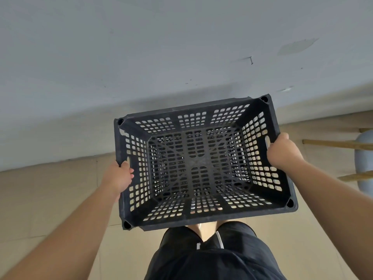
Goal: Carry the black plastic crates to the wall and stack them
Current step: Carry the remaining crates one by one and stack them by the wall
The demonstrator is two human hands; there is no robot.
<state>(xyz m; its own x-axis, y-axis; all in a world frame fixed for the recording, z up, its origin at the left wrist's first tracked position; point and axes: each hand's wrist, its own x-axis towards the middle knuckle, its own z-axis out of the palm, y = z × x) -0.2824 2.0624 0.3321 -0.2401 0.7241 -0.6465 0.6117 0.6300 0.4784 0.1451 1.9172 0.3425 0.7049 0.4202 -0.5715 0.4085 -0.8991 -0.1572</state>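
I look straight down into an empty black plastic crate (pixel 198 164) with perforated walls and floor. It hangs level in front of my body, above the tiled floor. My left hand (pixel 121 175) is closed around the handle slot in its left short wall. My right hand (pixel 282 152) grips the rim at the handle slot of its right short wall. The crate's far long edge lies close to the pale grey wall (pixel 141 57). Through the holes I cannot tell whether another crate sits underneath.
Beige floor tiles (pixel 50 199) run along the foot of the wall. At the right edge stands a wooden frame (pixel 339 144) with a pale blue rounded object (pixel 365 160) behind it. My legs in black shorts fill the bottom centre.
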